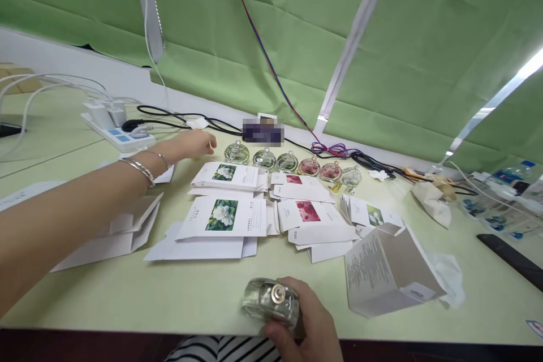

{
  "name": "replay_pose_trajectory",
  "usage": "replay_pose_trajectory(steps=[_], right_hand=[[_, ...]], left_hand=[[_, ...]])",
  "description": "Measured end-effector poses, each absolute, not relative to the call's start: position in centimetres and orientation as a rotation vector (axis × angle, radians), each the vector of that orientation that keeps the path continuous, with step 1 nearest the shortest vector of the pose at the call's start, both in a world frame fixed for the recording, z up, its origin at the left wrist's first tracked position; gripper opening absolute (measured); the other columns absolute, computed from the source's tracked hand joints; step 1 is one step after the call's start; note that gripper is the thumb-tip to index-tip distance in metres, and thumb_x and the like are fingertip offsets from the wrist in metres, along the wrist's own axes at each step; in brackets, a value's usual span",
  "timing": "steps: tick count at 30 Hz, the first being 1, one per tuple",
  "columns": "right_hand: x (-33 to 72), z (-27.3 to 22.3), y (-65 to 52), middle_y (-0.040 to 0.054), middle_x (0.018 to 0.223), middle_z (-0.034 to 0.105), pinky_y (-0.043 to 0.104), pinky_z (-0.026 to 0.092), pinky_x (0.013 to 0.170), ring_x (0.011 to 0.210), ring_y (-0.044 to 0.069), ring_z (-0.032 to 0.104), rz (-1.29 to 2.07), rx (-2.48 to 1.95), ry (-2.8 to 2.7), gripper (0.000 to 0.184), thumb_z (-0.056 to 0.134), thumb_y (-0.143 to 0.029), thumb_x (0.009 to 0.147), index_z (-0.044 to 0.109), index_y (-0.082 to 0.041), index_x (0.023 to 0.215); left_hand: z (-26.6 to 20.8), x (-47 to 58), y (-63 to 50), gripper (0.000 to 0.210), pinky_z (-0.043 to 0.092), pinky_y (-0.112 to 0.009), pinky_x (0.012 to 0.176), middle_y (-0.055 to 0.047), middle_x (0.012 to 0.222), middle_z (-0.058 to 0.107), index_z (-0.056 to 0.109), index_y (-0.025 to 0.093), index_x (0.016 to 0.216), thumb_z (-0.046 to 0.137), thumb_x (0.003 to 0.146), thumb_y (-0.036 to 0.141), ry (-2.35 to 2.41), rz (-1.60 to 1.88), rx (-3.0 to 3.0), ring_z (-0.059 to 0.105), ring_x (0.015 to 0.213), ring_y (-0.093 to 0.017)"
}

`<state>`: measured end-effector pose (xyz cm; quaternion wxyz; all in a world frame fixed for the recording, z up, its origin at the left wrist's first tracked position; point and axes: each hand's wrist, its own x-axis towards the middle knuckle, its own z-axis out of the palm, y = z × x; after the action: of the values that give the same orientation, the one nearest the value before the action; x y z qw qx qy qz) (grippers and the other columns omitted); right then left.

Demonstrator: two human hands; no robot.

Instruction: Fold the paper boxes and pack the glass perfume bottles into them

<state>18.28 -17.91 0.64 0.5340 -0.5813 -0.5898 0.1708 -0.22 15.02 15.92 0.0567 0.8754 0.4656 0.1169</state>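
My right hand point(311, 322) is closed around a round clear-glass perfume bottle point(271, 301) at the table's front edge. The bottle's gold spray neck points up, uncapped. My left arm reaches across to the back, and my left hand point(197, 145) is there with its fingers curled down, left of the row of bottles. What those fingers hold, if anything, is hidden. Nearest to it stands a greenish perfume bottle point(236, 152); several more follow to the right, including a pink perfume bottle point(309, 166) and a clear perfume bottle point(351, 176).
Flattened white cartons with a white-flower picture point(223, 216) and a red-flower picture point(311, 215) lie mid-table. An open white box point(392, 271) stands at right. A power strip point(119, 133) with cables is back left. A black phone point(511, 260) lies far right.
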Motion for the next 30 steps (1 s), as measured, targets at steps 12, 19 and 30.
replay_pose_trajectory(steps=[12,19,30], right_hand=[[18.1,1.8,-17.3,0.0039,0.096,0.072,0.026,0.054,0.07,0.086,0.021,0.068,0.482,-1.421,-1.389,0.029,0.059,-0.041,0.089,0.061,-0.024,0.113],[18.3,3.1,-17.4,0.0041,0.096,0.072,0.029,0.054,0.071,0.084,0.021,0.068,0.447,-1.419,-1.438,0.026,0.059,-0.034,0.088,0.06,-0.022,0.111],[18.3,3.4,-17.5,0.0024,0.097,0.071,0.029,0.052,0.072,0.086,0.021,0.067,0.471,-1.431,-1.444,0.023,0.059,-0.031,0.089,0.059,-0.025,0.11]], left_hand=[[16.1,2.8,-4.6,0.022,0.053,-0.018,0.073,0.004,0.095,0.075,0.07,0.031,0.095,0.05,0.094,0.022,0.208,0.411,2.524,0.069,0.083,-0.01],[13.4,3.1,-4.6,0.021,0.048,-0.016,0.076,0.006,0.099,0.071,0.064,0.034,0.104,0.053,0.095,0.019,0.243,0.387,2.462,0.066,0.091,-0.01],[13.0,2.8,-4.8,0.031,0.051,-0.019,0.079,0.007,0.116,0.07,0.056,0.041,0.125,0.052,0.096,0.03,0.335,0.411,2.588,0.068,0.099,-0.013]])
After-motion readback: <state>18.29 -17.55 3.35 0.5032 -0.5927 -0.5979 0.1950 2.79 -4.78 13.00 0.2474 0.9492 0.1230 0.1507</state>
